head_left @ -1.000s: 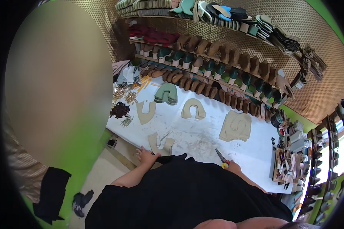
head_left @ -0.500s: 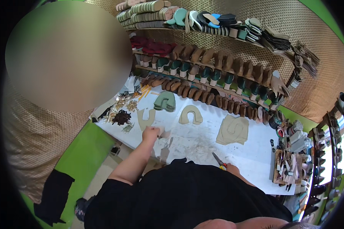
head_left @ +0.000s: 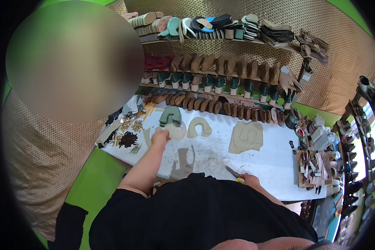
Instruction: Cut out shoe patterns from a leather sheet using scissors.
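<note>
My left hand [head_left: 160, 136] is raised over the left part of the table, closed on a pale beige piece [head_left: 177, 131] that is blurred by motion. Just beyond it sits a stack of green U-shaped pieces [head_left: 170, 115]. A beige U-shaped piece [head_left: 147, 136] lies to its left, partly covered by the hand. Close to my body, my right hand [head_left: 251, 180] grips scissors [head_left: 234, 172] with red and yellow handles, blades toward the far left. Between the hands, farther back, lie beige arch-shaped pieces [head_left: 199, 126]. Larger beige sheets [head_left: 245, 141] are piled to the right.
Dark strips [head_left: 128, 139] and gold-coloured bits [head_left: 134, 125] cover the white table's left end. A tool rack [head_left: 315, 168] and jars [head_left: 293, 118] stand at the right. Shelves of shoe lasts [head_left: 237, 71] rise behind the table. More shoes hang on a rack [head_left: 350, 146] at far right.
My left hand has moved farther away, toward the green stack, with the beige piece in it. My right hand still grips the scissors. The whole view has shifted slightly.
</note>
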A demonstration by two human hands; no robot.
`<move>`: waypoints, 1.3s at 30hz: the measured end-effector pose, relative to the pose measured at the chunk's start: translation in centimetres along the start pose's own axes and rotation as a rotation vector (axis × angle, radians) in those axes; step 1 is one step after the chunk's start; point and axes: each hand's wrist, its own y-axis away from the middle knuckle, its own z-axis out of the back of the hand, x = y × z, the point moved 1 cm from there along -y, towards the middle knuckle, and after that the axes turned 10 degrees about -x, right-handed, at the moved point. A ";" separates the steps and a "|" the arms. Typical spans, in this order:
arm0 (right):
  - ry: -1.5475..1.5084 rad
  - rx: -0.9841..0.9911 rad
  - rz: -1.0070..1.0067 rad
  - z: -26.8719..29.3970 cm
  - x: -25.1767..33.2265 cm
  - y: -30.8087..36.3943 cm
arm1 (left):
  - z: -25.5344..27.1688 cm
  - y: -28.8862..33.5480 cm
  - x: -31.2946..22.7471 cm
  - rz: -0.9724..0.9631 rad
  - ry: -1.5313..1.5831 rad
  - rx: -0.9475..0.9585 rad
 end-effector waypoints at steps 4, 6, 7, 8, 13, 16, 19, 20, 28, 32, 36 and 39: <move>0.018 0.023 0.051 1.2 1.2 -0.2 | 11.0 -0.6 14.9 -0.040 -0.923 0.077; 0.014 0.016 0.010 0.8 0.6 0.2 | 10.2 2.3 14.9 0.083 -0.930 0.040; 0.011 0.017 -0.010 0.4 0.1 0.1 | 10.2 3.6 14.5 -0.014 -1.095 -0.057; 0.013 0.006 -0.010 -0.1 -0.2 -0.2 | 10.1 4.4 14.1 -0.114 -1.255 -0.165; 0.035 0.005 -0.013 -0.2 0.3 -0.3 | 12.1 3.4 14.3 -0.201 -1.320 0.055; 0.068 0.022 0.052 0.3 1.4 -0.8 | 16.7 2.0 17.8 -0.168 -1.305 -0.021; 0.091 0.013 0.023 -0.9 0.4 -1.5 | 13.5 3.5 16.2 -0.135 -1.291 -0.013; 0.078 0.011 -0.014 -1.4 -0.4 -1.0 | 10.9 5.5 12.8 -0.078 -1.206 -0.038; 0.108 -0.031 0.012 -1.6 0.5 -1.5 | 17.3 4.0 14.4 -0.117 -1.233 -0.071; 0.100 -0.045 -0.030 -1.6 0.8 -1.3 | 18.8 2.4 14.3 -0.124 -1.205 -0.067; 0.099 -0.065 -0.082 -1.7 1.5 -1.2 | 19.7 0.9 13.0 -0.139 -1.126 -0.080; 0.093 -0.059 -0.134 -1.8 2.3 -1.3 | 19.4 -0.6 11.6 -0.135 -1.049 -0.115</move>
